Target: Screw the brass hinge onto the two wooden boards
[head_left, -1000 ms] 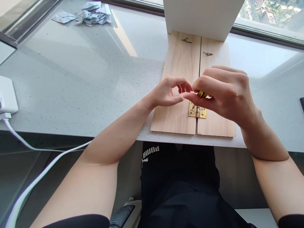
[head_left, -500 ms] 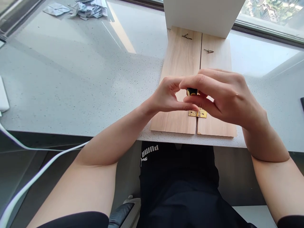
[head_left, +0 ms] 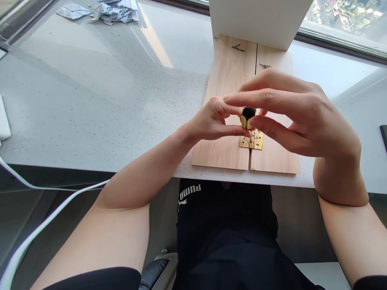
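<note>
A screwdriver (head_left: 248, 114) with a black and yellow handle stands seen almost end-on above a brass-coloured hinge (head_left: 256, 139). My left hand (head_left: 216, 120) is closed around it low down, thumb and forefinger curled at its sides. My right hand (head_left: 299, 114) is loosened around the handle, its fingers stretched and apart, the thumb tip at the handle's right side. The hinge lies across the gap between two pale wooden boards, the left board (head_left: 219, 155) and the right board (head_left: 276, 159). The screwdriver's tip is hidden behind the hands and handle.
Loose screws lie on the far part of the left board (head_left: 238, 47) and the right board (head_left: 265, 65). A white box-like block (head_left: 256, 22) stands at the boards' far end. Crumpled paper pieces (head_left: 116, 11) lie far left on the speckled countertop (head_left: 105, 96). A white cable (head_left: 51, 217) hangs at left.
My right hand has loosened and shifted right, its fingers spreading, so more of the screwdriver handle shows. My left hand stays nearly in place.
</note>
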Action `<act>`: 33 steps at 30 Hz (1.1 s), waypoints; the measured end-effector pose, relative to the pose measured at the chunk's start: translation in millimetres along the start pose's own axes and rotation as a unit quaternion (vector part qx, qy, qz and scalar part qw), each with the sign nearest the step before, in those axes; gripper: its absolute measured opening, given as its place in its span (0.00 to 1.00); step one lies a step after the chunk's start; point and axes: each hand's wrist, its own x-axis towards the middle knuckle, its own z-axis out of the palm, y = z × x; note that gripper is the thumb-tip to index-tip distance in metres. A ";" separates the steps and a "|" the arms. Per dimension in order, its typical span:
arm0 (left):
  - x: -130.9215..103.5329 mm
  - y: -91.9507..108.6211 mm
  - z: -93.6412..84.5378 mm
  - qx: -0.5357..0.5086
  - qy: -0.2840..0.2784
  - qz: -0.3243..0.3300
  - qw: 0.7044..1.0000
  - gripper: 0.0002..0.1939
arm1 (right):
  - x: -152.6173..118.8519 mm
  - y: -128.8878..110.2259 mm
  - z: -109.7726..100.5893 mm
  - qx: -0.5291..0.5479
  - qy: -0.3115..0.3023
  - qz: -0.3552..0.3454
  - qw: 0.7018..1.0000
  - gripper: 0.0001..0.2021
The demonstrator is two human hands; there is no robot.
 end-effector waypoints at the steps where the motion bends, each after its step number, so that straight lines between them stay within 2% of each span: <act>1: 0.4 -1.4 -2.1 -0.002 -0.009 -0.001 1.000 0.30 | 0.7 2.5 -1.7 0.016 -0.022 0.012 1.000 0.20; 3: 0.6 -3.1 -5.7 -0.023 -0.035 0.009 0.999 0.29 | 1.7 6.6 -1.9 0.037 -0.041 0.035 0.998 0.19; 7: 1.1 3.0 -7.1 -0.045 -0.046 0.012 0.998 0.32 | 1.8 10.8 5.3 0.035 -0.007 0.041 0.999 0.15; 9: 2.0 9.1 -5.1 -0.065 -0.034 0.027 0.997 0.33 | 1.6 11.8 11.2 0.016 0.012 0.038 0.999 0.13; 12: 5.3 14.5 -0.6 -0.112 0.005 0.088 0.990 0.33 | 1.7 11.5 22.8 -0.024 0.054 0.019 0.998 0.14; 15: 10.1 12.1 3.6 -0.155 0.030 0.150 0.976 0.30 | 2.8 8.0 33.1 -0.059 0.109 0.008 0.992 0.14; 18: 13.8 6.7 5.2 -0.176 0.034 0.168 0.969 0.30 | 4.9 5.3 35.4 -0.067 0.153 0.005 0.986 0.10; 20: 14.7 3.8 3.5 -0.185 0.032 0.172 0.967 0.29 | 6.2 7.0 31.6 -0.040 0.143 -0.014 0.989 0.08; 22: 14.9 1.6 -0.5 -0.188 0.018 0.176 0.966 0.25 | 7.3 11.8 25.5 0.010 0.099 -0.020 0.995 0.12; 26: 15.9 -2.2 -9.9 -0.196 -0.038 0.171 0.965 0.22 | 7.8 24.2 17.4 0.087 0.028 0.009 0.996 0.18; 29: 17.1 -3.5 -12.7 -0.209 -0.068 0.176 0.960 0.20 | 7.3 29.3 18.7 0.112 0.019 0.025 0.993 0.16; 33: 14.7 -0.5 -9.0 -0.226 -0.083 0.225 0.944 0.10 | 7.3 26.6 25.3 0.118 0.038 0.021 0.992 0.10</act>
